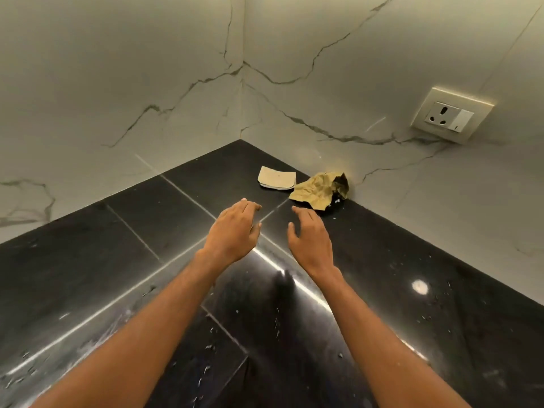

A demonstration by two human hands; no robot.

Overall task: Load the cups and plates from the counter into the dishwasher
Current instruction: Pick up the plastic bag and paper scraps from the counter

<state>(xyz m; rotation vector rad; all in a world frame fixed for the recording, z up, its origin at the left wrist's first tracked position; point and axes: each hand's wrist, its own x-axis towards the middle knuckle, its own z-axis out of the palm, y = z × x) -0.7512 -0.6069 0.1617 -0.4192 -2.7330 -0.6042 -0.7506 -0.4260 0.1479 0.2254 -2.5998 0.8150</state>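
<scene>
Both hands — left hand, right hand — hover over the black counter, fingers loosely spread (holding nothing). Beyond them lie a crumpled paper and perhaps a sponge.

Head view: looks forward-down, close over counter corner, toward wall junction.

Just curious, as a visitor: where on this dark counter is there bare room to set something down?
The black counter is bare left of the left hand, up to the marble wall, and right of the right hand. The back corner is crowded: a beige pad and crumpled brown paper lie there.
</scene>
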